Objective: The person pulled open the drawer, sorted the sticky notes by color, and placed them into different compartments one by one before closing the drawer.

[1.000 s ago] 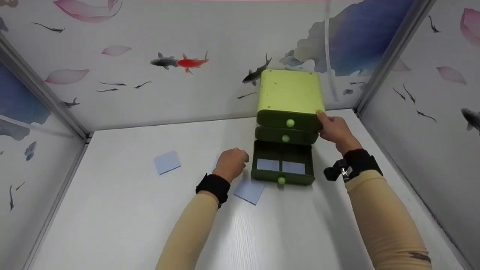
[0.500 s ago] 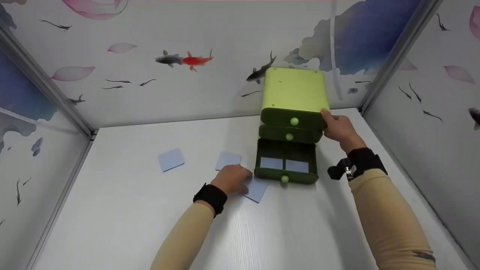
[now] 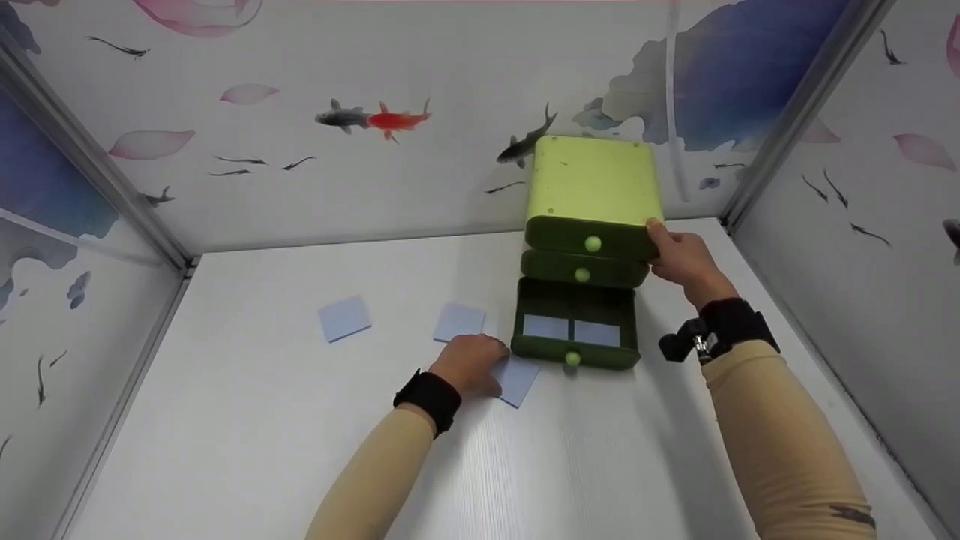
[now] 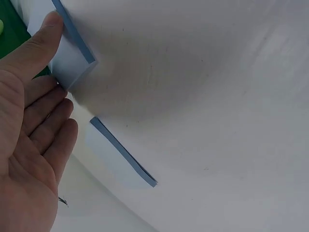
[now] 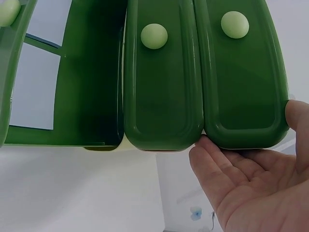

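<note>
My left hand (image 3: 470,365) is at a blue square pad (image 3: 519,381) on the table, just in front of the drawer cabinet. In the left wrist view, its thumb lies on one edge of the pad (image 4: 72,67) and the fingers reach behind, pinching it. The cabinet (image 3: 592,180) has a lime-green top and dark green drawers with round knobs. Its bottom drawer (image 3: 540,350) is pulled out and holds two blue pads (image 3: 597,333) side by side. My right hand (image 3: 686,259) grips the cabinet's upper right corner, thumb on top, fingers against the side.
Two more blue pads lie on the white table (image 3: 247,405): one pad (image 3: 459,321) beyond my left hand, the other pad (image 3: 344,319) farther left. A printed back wall (image 3: 420,187) stands close behind the cabinet, and another wall (image 3: 885,300) rises on the right.
My left hand has come down from beside the drawer onto the pad in front of it, uncovering the pad behind. The right hand keeps its hold on the cabinet. The view has shifted slightly.
</note>
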Demonstrator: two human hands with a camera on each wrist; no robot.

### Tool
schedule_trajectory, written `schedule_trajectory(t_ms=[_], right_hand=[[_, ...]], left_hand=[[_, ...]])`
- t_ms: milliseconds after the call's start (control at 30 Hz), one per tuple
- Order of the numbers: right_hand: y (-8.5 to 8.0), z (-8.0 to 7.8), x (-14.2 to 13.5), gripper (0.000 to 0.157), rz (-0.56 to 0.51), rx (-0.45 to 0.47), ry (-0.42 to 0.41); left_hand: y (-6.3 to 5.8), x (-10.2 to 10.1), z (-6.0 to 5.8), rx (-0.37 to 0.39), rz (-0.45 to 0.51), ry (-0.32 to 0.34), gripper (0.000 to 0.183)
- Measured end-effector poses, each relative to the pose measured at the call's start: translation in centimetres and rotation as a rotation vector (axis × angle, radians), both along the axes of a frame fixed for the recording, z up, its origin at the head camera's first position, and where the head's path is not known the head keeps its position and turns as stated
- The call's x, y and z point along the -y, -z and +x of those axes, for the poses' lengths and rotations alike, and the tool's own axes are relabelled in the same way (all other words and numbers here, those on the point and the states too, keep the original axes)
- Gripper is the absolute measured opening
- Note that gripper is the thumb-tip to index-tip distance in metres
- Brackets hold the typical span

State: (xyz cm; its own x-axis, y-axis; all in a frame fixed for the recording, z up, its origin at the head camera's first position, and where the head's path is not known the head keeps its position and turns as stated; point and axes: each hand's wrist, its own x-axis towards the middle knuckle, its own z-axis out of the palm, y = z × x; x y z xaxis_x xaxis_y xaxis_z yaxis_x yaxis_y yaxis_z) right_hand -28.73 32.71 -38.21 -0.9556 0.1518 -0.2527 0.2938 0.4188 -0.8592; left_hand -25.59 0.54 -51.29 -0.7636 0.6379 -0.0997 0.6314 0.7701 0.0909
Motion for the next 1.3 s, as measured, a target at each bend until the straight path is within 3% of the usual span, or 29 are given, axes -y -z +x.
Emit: schedule_trajectory(t_ms=[200,433,633,767,933,1167,1300], right_hand=[[0.0,0.1,0.0,0.085,-0.001,-0.002,-0.007],[0.2,0.2,-0.2,0.082,0.038,-0.025,-0.009],[0.2,0.2,-0.2,0.084,0.035,-0.023,-0.004],[0.1,0.1,-0.1,0.088,-0.011,0.001,-0.012],[-0.1,0.2,-0.2,0.090,-0.053,0.014,-0.023],[0.0,0.0,-0.4,0.089,0.041,0.002,-0.014],[0.0,0.1,-0.3,0.090,0.034,0.012,-0.027]], left_hand=[[-0.3,-0.7,0.5,-0.056,-0.097,0.002,0.043],[-1.1,-1.2,1.7,-0.049,-0.142,-0.066,0.052],[-1.4,-1.7,2.2,-0.062,-0.186,-0.075,0.053],[-1.4,-2.0,2.5,-0.041,-0.194,-0.098,0.060],[-1.2,-2.1,2.7,-0.042,-0.185,-0.116,0.053],[-1.2,-2.0,2.9,-0.044,-0.157,-0.117,0.054],[-1.2,-2.0,3.0,-0.036,-0.147,-0.106,0.055]])
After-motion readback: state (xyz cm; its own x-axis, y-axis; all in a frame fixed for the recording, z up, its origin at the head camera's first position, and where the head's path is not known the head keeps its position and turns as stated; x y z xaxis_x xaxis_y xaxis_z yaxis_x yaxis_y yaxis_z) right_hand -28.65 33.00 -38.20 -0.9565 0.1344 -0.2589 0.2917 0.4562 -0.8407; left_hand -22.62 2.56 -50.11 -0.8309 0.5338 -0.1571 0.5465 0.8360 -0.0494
